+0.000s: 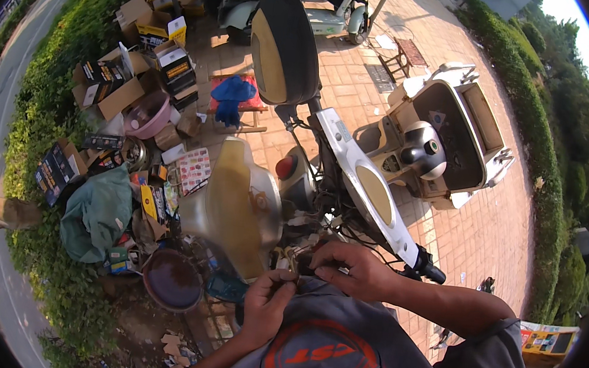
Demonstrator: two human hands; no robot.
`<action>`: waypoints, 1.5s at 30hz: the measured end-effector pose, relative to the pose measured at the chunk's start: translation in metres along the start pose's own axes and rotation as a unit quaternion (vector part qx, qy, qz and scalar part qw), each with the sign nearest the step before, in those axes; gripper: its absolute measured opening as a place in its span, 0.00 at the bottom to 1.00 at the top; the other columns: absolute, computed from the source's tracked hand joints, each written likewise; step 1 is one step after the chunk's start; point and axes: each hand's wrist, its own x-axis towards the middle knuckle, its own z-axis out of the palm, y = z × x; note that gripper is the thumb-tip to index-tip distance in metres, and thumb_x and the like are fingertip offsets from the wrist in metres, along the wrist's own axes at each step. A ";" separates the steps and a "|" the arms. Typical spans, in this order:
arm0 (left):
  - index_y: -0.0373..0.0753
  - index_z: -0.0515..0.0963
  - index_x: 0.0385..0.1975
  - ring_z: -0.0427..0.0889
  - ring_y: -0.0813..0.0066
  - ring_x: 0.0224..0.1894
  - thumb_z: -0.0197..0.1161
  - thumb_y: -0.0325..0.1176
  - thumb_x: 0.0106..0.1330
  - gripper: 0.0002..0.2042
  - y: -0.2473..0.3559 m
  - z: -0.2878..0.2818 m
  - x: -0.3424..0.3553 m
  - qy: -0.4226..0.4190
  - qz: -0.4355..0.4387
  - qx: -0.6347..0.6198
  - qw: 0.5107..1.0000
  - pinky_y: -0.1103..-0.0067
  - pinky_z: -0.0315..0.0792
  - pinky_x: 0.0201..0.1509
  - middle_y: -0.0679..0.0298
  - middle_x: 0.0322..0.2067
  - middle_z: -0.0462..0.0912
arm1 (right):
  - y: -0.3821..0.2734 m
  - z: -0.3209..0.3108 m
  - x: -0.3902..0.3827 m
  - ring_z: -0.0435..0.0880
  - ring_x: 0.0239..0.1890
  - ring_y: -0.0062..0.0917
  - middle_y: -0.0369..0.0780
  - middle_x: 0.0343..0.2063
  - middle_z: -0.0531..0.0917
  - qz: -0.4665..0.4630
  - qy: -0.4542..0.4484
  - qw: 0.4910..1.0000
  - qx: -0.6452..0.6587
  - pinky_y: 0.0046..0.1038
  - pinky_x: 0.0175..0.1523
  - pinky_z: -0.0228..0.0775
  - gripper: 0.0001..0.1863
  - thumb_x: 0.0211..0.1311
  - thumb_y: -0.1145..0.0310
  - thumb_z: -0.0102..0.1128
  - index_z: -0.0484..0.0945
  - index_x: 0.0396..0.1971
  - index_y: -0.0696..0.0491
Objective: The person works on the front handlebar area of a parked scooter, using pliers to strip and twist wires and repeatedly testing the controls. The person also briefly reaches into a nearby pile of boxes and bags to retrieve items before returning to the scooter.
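Both of my hands are close together in front of my shirt, beside the opened front of an electric scooter. My left hand [269,303] is closed in a pinch, thumb against forefinger. Just to its right, my right hand [355,268] is pinched too, its fingertips beside some dark and yellowish wiring [289,258]. What sits between the fingertips is too small to make out. A silver and tan front panel [239,203] stands left of the hands. Beyond them the white handlebar cover [362,180] slants across, with a black grip [431,269] at its near end and loose cables beneath.
On the left lie cardboard boxes [122,93], a pink basin [148,117], a green cloth [96,214] and a brown basin [173,280]. Blue gloves [232,98] rest on a red stool. Farther right are a scooter body [455,139] and a hedge [542,186].
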 end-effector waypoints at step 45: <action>0.29 0.75 0.39 0.74 0.75 0.26 0.56 0.32 0.65 0.10 0.023 0.006 0.000 0.034 -0.059 0.275 0.959 0.79 0.71 0.35 0.61 0.27 0.78 | -0.076 -0.197 -0.216 0.80 0.43 0.22 0.40 0.39 0.83 0.159 0.311 0.935 -0.059 0.26 0.50 0.74 0.12 0.64 0.69 0.59 0.78 0.44 0.59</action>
